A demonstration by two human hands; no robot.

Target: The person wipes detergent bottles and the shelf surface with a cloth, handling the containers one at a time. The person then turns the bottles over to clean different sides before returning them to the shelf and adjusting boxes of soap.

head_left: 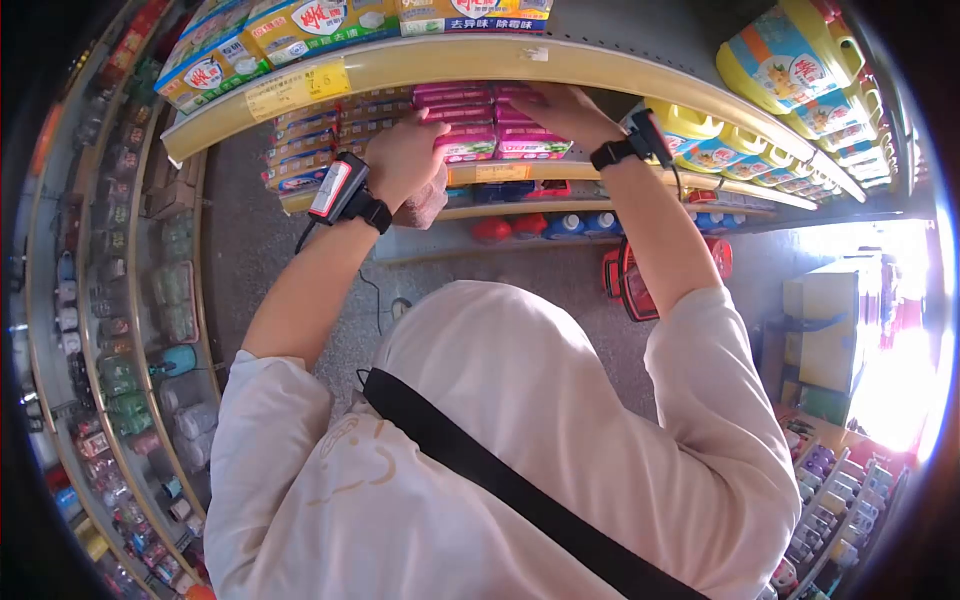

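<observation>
Pink packages lie stacked in two columns on the shelf below the yellow-edged top shelf. My left hand is at the left side of the pink stack, its fingertips by the packages. A pinkish cloth hangs under that palm, and my fingers are bent over it. My right hand reaches over the top of the right column, with fingers stretched out and partly hidden in shadow. Brown and blue packs are stacked just left of the pink ones. Both wrists wear black straps with small devices.
Yellow jugs line the shelf on the right. Boxed soap packs sit on the upper shelf, whose yellow edge runs above my hands. A red basket is on the floor. Shelves of goods stand at the left.
</observation>
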